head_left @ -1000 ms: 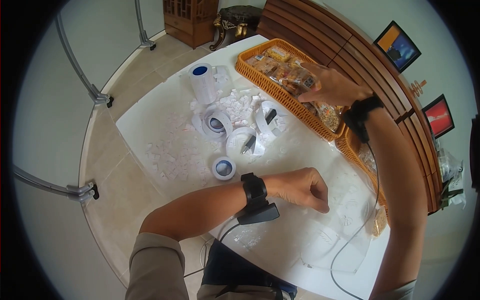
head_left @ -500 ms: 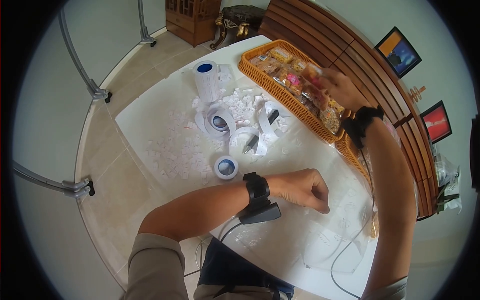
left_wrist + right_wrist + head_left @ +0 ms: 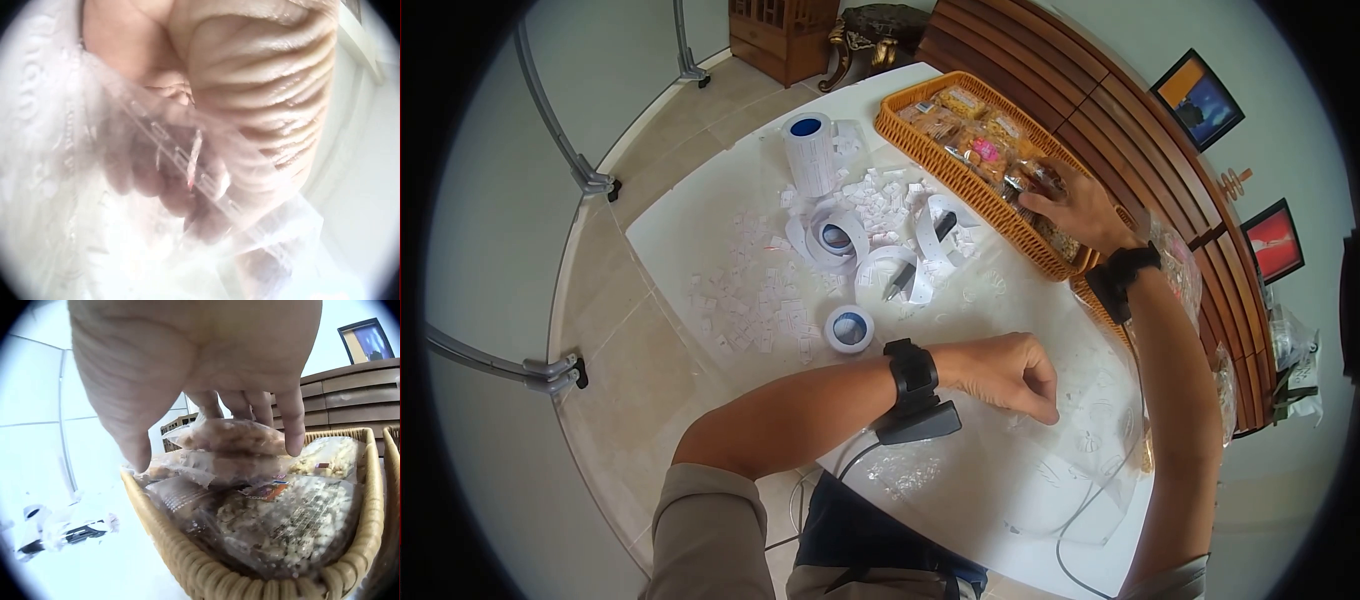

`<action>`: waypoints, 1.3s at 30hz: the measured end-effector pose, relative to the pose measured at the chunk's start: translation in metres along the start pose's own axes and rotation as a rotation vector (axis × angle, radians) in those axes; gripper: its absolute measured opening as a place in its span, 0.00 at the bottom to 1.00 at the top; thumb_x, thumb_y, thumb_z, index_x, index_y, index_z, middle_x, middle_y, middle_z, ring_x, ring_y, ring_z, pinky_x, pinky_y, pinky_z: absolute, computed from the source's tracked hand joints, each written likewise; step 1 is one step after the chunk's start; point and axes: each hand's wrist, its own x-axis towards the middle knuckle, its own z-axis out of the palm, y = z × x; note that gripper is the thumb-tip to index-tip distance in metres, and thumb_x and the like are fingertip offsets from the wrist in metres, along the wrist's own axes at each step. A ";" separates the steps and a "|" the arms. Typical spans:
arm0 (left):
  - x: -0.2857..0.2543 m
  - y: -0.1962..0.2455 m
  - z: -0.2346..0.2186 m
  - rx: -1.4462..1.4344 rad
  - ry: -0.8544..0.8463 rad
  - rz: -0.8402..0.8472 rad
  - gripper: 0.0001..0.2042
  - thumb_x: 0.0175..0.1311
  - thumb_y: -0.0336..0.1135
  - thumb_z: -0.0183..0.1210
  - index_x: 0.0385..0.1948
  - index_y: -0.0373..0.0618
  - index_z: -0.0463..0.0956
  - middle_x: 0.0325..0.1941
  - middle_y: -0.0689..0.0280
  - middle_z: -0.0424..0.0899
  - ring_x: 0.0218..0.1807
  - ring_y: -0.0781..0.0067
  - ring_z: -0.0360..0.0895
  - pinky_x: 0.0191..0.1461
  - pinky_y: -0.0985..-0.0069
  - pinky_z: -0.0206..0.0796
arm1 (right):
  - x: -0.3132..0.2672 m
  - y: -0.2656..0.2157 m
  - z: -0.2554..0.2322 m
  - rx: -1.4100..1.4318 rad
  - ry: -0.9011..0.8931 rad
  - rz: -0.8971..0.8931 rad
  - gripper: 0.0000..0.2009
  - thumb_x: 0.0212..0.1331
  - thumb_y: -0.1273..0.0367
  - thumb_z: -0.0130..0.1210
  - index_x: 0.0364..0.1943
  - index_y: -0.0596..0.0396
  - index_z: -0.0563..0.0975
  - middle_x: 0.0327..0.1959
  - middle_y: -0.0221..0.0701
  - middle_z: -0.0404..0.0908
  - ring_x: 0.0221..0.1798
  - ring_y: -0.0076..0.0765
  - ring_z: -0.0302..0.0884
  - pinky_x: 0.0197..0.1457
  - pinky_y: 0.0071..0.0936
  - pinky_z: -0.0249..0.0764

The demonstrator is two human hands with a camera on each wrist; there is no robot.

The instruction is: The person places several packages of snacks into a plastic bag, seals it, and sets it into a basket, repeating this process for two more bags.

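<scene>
My right hand [image 3: 1090, 212] reaches into the long wicker basket [image 3: 960, 172], which is packed with clear-wrapped snack packets. In the right wrist view its thumb and fingers straddle a snack packet [image 3: 228, 436] with brownish pieces, lying on top of others. Below it a bag of pale, crumbly snack [image 3: 287, 519] fills the near end. My left hand [image 3: 1005, 375] stays low over the table, fingers curled, gripping a clear plastic bag [image 3: 206, 187]; the left wrist view shows the film across the fingers, and part of the fingertips is blurred behind it.
White label rolls [image 3: 808, 160] and a smaller roll [image 3: 849, 329] stand on the white table [image 3: 700, 220], with curled strips, a pen [image 3: 899, 282] and scattered small labels. A second basket [image 3: 1090, 300] adjoins the first. A cable runs from my right wrist across the table.
My right hand has drawn back from the basket's middle toward its near end and now spans a packet there. A packet with a pink mark shows uncovered. My left hand has hardly moved.
</scene>
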 end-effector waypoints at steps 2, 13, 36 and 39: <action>0.001 0.000 0.000 -0.005 -0.005 -0.009 0.08 0.59 0.35 0.68 0.29 0.39 0.87 0.24 0.69 0.85 0.24 0.85 0.75 0.28 0.82 0.65 | 0.002 0.009 0.008 -0.084 0.044 -0.045 0.35 0.56 0.58 0.65 0.65 0.63 0.68 0.56 0.54 0.78 0.57 0.57 0.79 0.62 0.39 0.74; -0.001 0.002 0.000 -0.027 -0.011 -0.016 0.09 0.59 0.35 0.68 0.29 0.38 0.87 0.24 0.68 0.85 0.24 0.84 0.75 0.29 0.82 0.66 | 0.006 0.028 0.012 -0.168 0.082 -0.161 0.29 0.51 0.73 0.57 0.62 0.63 0.69 0.59 0.51 0.75 0.61 0.57 0.74 0.63 0.41 0.72; 0.001 -0.003 -0.001 -0.013 -0.023 0.014 0.09 0.59 0.37 0.68 0.30 0.40 0.87 0.26 0.69 0.86 0.28 0.85 0.77 0.33 0.82 0.67 | -0.010 0.019 -0.022 0.741 0.283 0.317 0.23 0.54 0.77 0.53 0.58 0.59 0.73 0.35 0.34 0.82 0.31 0.30 0.78 0.35 0.27 0.73; 0.001 -0.004 -0.001 -0.013 -0.012 0.037 0.09 0.59 0.37 0.68 0.29 0.40 0.87 0.27 0.69 0.86 0.29 0.85 0.77 0.34 0.82 0.68 | -0.019 0.041 -0.018 0.789 0.200 0.226 0.24 0.54 0.79 0.52 0.59 0.59 0.71 0.35 0.34 0.81 0.29 0.28 0.76 0.33 0.26 0.71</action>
